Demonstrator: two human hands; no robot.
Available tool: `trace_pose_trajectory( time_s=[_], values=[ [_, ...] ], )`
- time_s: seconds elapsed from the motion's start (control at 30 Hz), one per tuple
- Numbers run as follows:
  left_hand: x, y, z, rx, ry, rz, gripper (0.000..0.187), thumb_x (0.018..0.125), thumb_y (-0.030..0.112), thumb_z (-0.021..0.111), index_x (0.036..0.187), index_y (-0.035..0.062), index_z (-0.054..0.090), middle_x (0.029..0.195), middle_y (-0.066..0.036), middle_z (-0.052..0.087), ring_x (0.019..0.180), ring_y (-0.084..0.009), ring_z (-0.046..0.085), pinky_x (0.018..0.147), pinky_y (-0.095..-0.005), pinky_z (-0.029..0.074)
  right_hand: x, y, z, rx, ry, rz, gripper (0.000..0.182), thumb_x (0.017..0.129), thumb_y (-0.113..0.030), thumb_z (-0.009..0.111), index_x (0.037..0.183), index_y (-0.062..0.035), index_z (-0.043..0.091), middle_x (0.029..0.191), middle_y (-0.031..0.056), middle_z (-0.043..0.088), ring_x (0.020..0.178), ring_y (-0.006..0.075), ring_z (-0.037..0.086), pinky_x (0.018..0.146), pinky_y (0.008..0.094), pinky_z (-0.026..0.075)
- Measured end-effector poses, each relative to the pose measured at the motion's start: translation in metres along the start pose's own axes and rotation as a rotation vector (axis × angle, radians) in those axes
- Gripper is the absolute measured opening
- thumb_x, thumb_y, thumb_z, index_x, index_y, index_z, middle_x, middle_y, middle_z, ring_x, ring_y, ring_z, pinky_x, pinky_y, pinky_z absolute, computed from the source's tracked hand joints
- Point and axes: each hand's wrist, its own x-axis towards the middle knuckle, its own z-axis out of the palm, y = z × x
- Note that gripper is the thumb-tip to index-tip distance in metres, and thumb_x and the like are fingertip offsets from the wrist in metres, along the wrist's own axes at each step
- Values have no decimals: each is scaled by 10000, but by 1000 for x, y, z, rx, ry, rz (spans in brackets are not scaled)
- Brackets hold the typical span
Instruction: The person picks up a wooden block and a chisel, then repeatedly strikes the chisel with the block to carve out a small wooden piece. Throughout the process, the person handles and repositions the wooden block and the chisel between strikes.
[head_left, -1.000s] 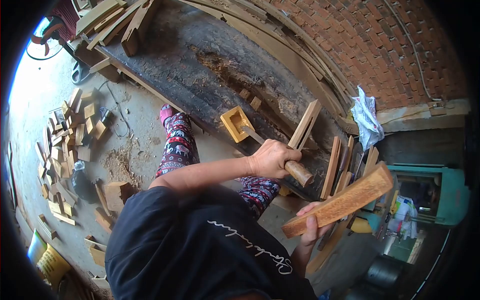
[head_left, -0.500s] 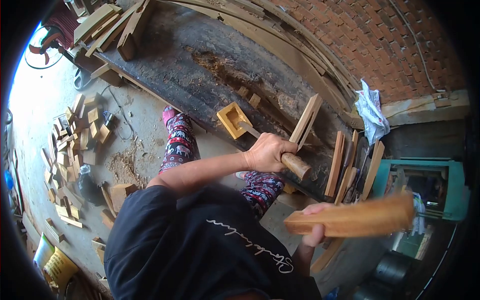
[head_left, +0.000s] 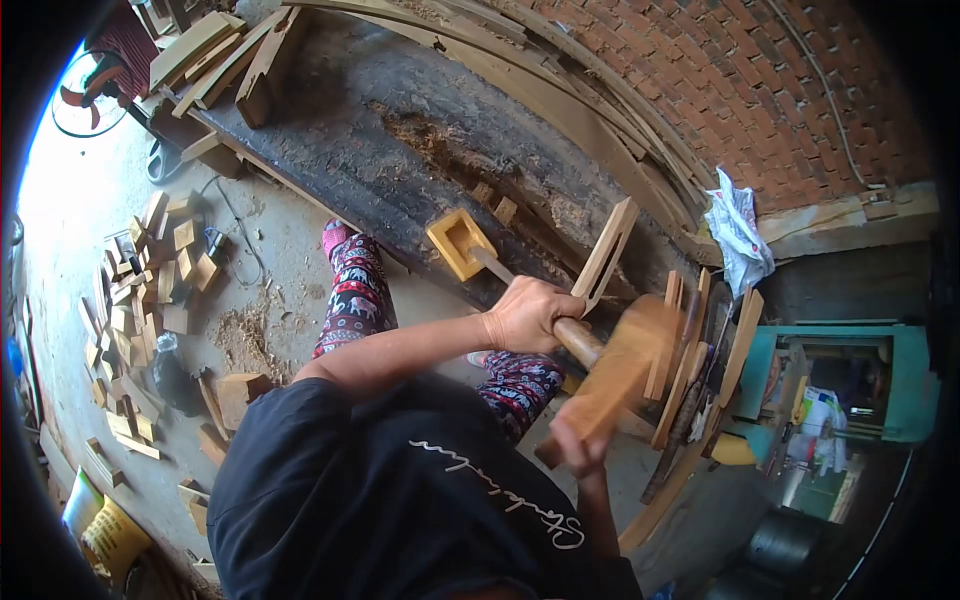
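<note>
My left hand point(head_left: 535, 315) is closed around a chisel point(head_left: 577, 341) near where its wooden handle meets the blade. The blade's tip reaches into the hollow of a small yellowish wooden block point(head_left: 446, 254) on the dark bench. My right hand point(head_left: 582, 443) grips the near end of a thick wooden bar point(head_left: 632, 357), blurred by motion. The bar's far part lies over or against the butt of the chisel handle; contact cannot be made out. Just beyond my left hand stands a slotted piece of wood point(head_left: 607, 250).
The dark, worn bench point(head_left: 320, 150) has a long hollow with wood chips. Upright wood strips and tools point(head_left: 690, 385) crowd its right end, near a white plastic bag point(head_left: 738, 235) and a green machine point(head_left: 905, 385). Offcuts point(head_left: 150, 290) lie heaped on the floor at left.
The wooden bar in my right hand has swung left and upward from the right side, onto or over the chisel's handle end. My left hand and the chisel have hardly moved.
</note>
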Motion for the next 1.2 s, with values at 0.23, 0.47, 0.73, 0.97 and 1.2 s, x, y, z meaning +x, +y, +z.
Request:
trace_pose_trajectory(
  time_s=[0.23,0.47,0.73,0.97,1.2],
  values=[
    [-8,-9,7,70,-33,51,147,673,201,762,781,164,671,692,-70,635,667,-307,645,561,-411,482,28,-58,-7,798,422,-67,309,800,-159,672,1015,-14,503,811,102,566,777,195,581,744,303,471],
    [-23,-30,-1,121,-174,130,195,674,253,748,819,169,649,705,-57,644,691,-301,661,593,-428,515,7,-5,2,403,-10,369,687,723,-146,750,1309,13,430,1164,142,527,1049,228,536,936,364,418],
    [-23,10,7,26,-106,248,148,713,232,734,843,182,682,705,-50,642,684,-285,657,576,-414,504,11,-20,0,551,150,219,517,841,-162,566,1269,30,347,785,135,547,631,190,559,619,311,492],
    [-12,14,-4,-52,50,209,243,790,259,754,704,112,581,624,-75,589,612,-318,625,513,-423,465,5,-25,-7,603,221,273,643,818,-210,608,1307,45,277,753,130,551,611,194,567,612,311,502],
    [2,3,-17,7,44,21,170,688,202,728,809,120,643,714,-101,638,714,-337,643,597,-435,490,21,-44,-25,575,136,243,603,872,-229,578,1345,35,312,859,157,529,665,202,558,589,314,514]
  ],
)
